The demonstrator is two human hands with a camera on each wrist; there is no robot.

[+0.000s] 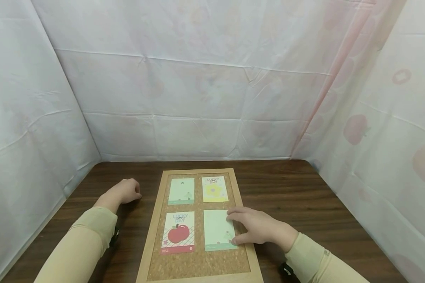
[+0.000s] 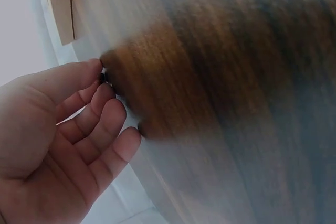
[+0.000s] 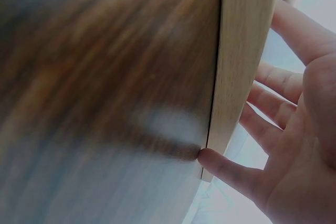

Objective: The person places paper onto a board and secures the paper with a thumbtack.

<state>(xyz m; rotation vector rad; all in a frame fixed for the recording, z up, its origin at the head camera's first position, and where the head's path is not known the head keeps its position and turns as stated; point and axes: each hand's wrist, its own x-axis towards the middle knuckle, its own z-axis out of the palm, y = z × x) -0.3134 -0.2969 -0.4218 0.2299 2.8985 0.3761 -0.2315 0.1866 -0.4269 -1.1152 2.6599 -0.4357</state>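
Note:
A wood-framed cork board (image 1: 184, 271) lies on the table, bearing several cards. My right hand (image 1: 256, 226) is at the lower right card (image 1: 217, 230), pale green, its spread fingertips over the card's right edge. The right wrist view shows this hand (image 3: 299, 145) beside the wooden frame (image 3: 244, 35), little finger reaching down to the tabletop. A small pin shows on the green card (image 1: 178, 192), the yellow flower card (image 1: 214, 190) and the red fruit card (image 1: 178, 236). Left of the board, my left hand (image 1: 125, 191) rests, loosely curled fingertips on the table; a dark spot between them is unclear.
The dark wood table (image 1: 279, 188) extends to both sides of the board. Pale printed cloth (image 1: 198, 94) hangs behind it and along both sides. Sleeves and dark wrist straps cover my forearms.

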